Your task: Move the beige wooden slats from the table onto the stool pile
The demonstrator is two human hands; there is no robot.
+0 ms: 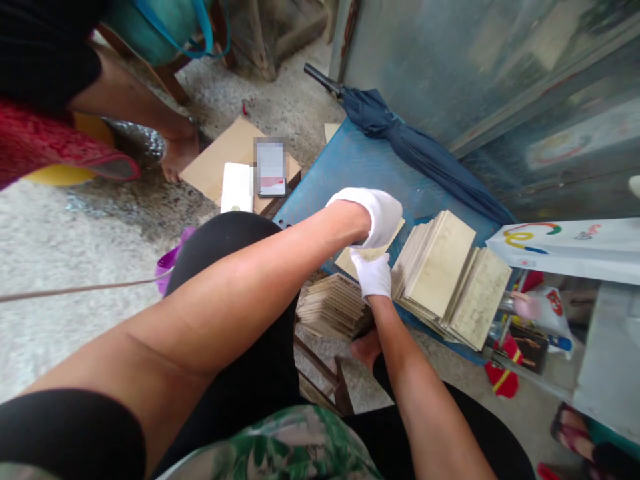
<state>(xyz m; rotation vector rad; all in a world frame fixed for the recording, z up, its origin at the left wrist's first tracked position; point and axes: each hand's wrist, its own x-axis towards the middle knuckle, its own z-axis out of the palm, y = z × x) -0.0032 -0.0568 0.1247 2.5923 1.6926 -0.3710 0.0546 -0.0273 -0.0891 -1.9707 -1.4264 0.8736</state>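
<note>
Both my hands wear white gloves and meet over a thin beige sheet (359,255) on the blue board (350,167). My left hand (377,213) curls down on the sheet from above. My right hand (373,275) pinches the sheet's near edge. A fanned stack of beige sheets (333,307) lies just below the hands. Two larger leaning stacks of the same sheets (450,277) stand to the right.
A folded dark blue umbrella (415,150) lies along the board's far edge by a metal wall. A phone (271,170) and white pad rest on a cardboard box (225,157). Another person's foot (175,153) stands at the left. Bags and clutter fill the right.
</note>
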